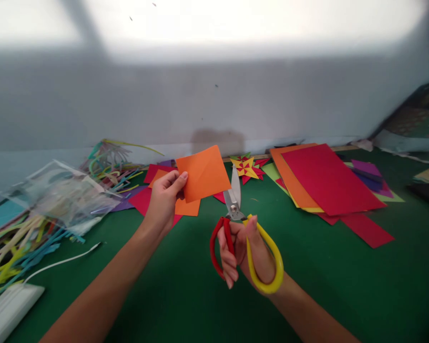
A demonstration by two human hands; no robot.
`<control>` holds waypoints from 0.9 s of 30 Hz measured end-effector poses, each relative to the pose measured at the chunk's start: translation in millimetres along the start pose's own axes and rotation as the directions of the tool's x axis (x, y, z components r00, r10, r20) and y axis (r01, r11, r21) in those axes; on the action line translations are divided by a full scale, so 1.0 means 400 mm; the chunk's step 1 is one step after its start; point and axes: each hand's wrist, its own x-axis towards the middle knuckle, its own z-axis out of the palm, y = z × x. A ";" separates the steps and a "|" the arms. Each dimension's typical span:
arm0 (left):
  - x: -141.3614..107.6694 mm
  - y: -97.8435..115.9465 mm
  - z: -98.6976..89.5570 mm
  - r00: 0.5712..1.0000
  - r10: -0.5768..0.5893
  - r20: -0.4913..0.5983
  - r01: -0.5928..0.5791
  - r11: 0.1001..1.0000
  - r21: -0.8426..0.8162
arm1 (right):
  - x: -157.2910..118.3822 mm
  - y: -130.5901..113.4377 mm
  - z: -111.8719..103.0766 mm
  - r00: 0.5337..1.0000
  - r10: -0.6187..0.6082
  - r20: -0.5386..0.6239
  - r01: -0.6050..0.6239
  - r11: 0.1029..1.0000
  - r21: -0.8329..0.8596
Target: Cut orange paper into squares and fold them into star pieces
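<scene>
My left hand (167, 193) pinches the left edge of an orange sheet of paper (204, 172), raised above the table. A faint crease runs diagonally across the sheet. In my right hand (245, 247) is a pair of scissors (233, 202) with one red and one yellow handle, my fingers and thumb through the loops. The blades point up and stand slightly apart, close to the sheet's lower right corner; whether they touch it I cannot tell. Behind my left hand lie red, orange and purple paper pieces (188, 207) on the green table.
A folded paper star (245, 168) lies by the wall. Stacked red and orange sheets (329, 178) rest at the right. At the left are a clear plastic bag (69, 188), coloured paper strips (25, 247) and a white device (12, 309) with a cable.
</scene>
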 end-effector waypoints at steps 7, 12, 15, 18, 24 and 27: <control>0.001 0.002 0.000 1.000 -0.015 -0.014 0.015 0.999 -0.031 | -0.003 0.000 0.000 0.999 0.027 -0.047 -0.028 0.999 -0.027; 0.000 0.002 0.001 1.000 -0.016 -0.027 0.015 0.999 -0.039 | -0.001 -0.006 0.006 0.997 0.052 -0.063 -0.054 0.998 -0.035; 0.000 0.002 0.001 1.000 -0.019 -0.025 0.018 0.999 -0.041 | -0.001 -0.005 0.005 0.996 0.048 -0.076 -0.052 0.997 -0.060; 0.000 0.004 0.001 0.999 -0.022 -0.025 0.021 0.999 -0.045 | -0.001 -0.003 0.004 0.994 0.048 -0.097 -0.056 0.995 -0.084; 0.004 -0.003 -0.002 1.000 -0.020 -0.022 0.019 0.999 -0.039 | -0.002 -0.002 -0.001 0.992 0.054 -0.113 -0.062 0.996 -0.064; 0.005 -0.009 -0.003 1.000 -0.018 -0.021 0.017 0.999 -0.029 | -0.004 0.001 -0.006 0.991 0.044 -0.128 -0.054 0.996 -0.076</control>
